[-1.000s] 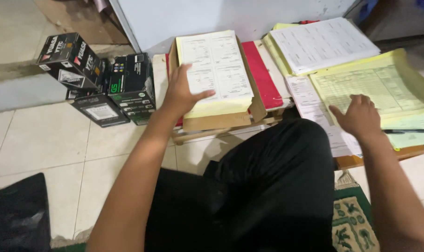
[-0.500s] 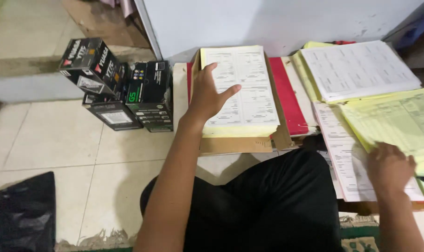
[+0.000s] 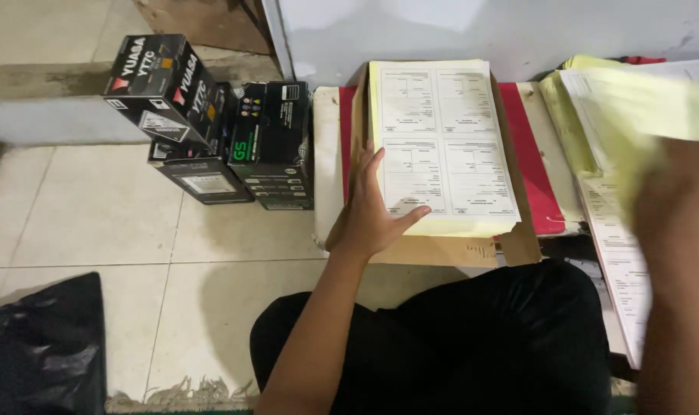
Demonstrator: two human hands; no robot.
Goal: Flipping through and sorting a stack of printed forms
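Inside cardboard box (image 3: 442, 250): form stack (image 3: 442, 138)

Black boxes (image 3: 211, 123) stacked on floor, left of paper stack; white labels.

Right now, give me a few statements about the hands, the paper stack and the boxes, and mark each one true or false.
1. The left hand rests flat on the left edge of the stack of printed forms. True.
2. The stack of printed forms lies on a blue folder. False: it lies on a brown cardboard sheet over a red folder.
3. Black boxes are piled on the tiled floor to the left of the stack. True.
4. The right hand holds a pen. False: it is blurred beside a yellow sheet; no pen shows.
5. A black bag sits at the lower left. True.
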